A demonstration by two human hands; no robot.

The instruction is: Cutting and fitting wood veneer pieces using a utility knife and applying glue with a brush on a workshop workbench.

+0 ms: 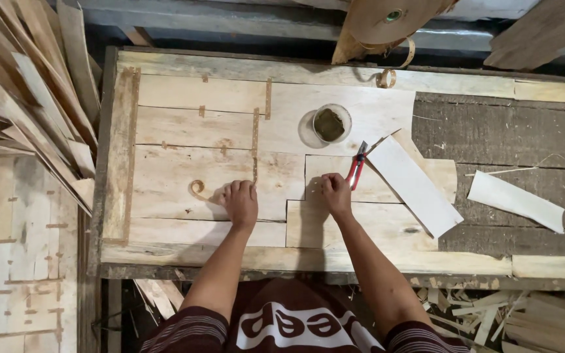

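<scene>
Two hands press veneer sheets (one red cutter).

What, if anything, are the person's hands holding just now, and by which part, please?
Nothing is lifted. The left hand presses flat on a veneer sheet; the right hand rests fingers-down on the neighbouring sheet, beside the red-handled cutters.

Rough wooden workbench under pale veneer sheets, red-handled scissors, a round dish.
</scene>
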